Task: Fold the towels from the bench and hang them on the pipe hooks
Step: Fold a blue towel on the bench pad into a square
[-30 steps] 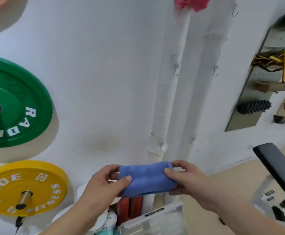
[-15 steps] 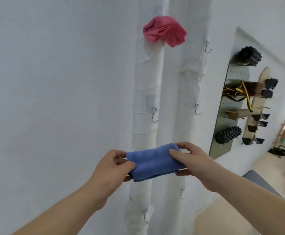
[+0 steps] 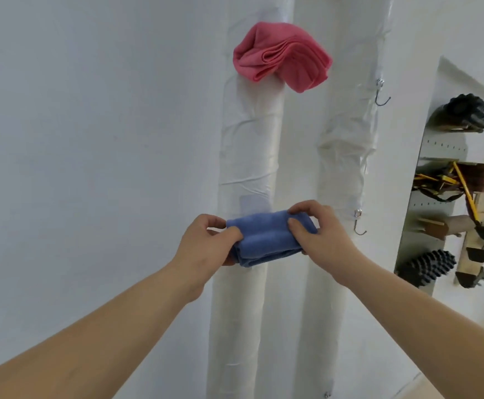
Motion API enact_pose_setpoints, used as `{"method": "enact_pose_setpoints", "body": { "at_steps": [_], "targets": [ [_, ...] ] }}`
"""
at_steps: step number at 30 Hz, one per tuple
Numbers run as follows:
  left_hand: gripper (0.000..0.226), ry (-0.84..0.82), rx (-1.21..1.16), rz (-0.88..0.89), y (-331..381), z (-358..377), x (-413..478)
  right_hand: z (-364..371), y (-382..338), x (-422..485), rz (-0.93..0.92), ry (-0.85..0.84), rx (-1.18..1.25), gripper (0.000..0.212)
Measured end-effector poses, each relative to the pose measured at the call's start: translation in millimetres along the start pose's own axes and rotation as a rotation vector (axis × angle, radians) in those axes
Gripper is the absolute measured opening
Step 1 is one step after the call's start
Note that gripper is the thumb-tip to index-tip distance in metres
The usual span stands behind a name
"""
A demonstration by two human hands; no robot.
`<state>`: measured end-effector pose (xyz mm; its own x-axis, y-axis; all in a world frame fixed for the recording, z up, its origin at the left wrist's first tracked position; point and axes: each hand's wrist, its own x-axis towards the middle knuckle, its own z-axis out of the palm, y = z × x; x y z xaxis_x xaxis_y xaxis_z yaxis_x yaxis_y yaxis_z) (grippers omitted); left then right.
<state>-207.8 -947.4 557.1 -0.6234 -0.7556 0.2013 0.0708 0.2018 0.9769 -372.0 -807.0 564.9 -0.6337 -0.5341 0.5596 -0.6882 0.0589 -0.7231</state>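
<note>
**A:** Head view. State of the hands?
**B:** Both arms reach toward the wall (image 3: 91, 139). The left hand (image 3: 206, 249) pinches the left end of the blue towel (image 3: 269, 240), thumb on the front and fingers behind. The right hand (image 3: 321, 234) grips the right end, thumb in front and fingers curled over the top edge. The hands are apart with the towel between them.

**A:** Towel condition and position?
**B:** It is folded into a short thick bundle, with layers showing at its lower left edge. It sits just below frame centre, in front of the left pipe (image 3: 246, 154). Whether it touches the pipe: cannot tell.

**A:** Second towel?
**B:** The pink towel (image 3: 281, 56) is at 12 o'clock from the blue one and well apart from it. It hangs folded, high on the left pipe, drooping on both sides. What carries it is hidden.

**A:** Hooks?
**B:** There are two bare hooks on the right pipe (image 3: 344, 156). The upper hook (image 3: 381, 95) is at 1 o'clock from the blue towel. The lower hook (image 3: 359, 226) is at 3 o'clock, near the right hand and not touching it.

**A:** Anything else?
**B:** A pegboard (image 3: 436, 168) sits at 3 o'clock near the frame edge, carrying dark ribbed rolls and yellow cords.
</note>
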Motion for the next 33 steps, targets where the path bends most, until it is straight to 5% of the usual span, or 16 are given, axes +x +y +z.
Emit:
{"method": "enact_pose_setpoints", "body": {
  "at_steps": [9,11,13,15,17,22,27,33],
  "targets": [
    [0.031,0.057,0.039,-0.062,-22,0,8,6,5,11,0.097,-0.253,-0.053,0.018],
    [0.035,0.145,0.257,0.163,-29,1,7,4,7,13,0.041,-0.270,-0.166,0.024],
    [0.036,0.222,0.516,0.591,-34,-1,6,4,8,14,-0.098,-0.219,-0.348,0.030],
    [0.030,0.158,0.793,0.963,-37,-1,9,7,8,14,-0.288,-0.181,-0.514,0.034],
    [0.033,0.057,0.926,1.072,-44,1,11,8,9,16,-0.333,-0.221,-0.543,0.035],
    [0.046,-0.007,0.715,0.840,-50,7,0,6,18,13,-0.176,-0.291,-0.231,0.011],
    [0.046,-0.117,0.392,0.584,-54,12,-9,5,19,14,-0.069,-0.416,-0.117,0.035],
    [0.043,-0.086,0.296,0.596,-66,22,-19,13,32,2,0.028,-0.391,0.052,0.040]
  ]
}}
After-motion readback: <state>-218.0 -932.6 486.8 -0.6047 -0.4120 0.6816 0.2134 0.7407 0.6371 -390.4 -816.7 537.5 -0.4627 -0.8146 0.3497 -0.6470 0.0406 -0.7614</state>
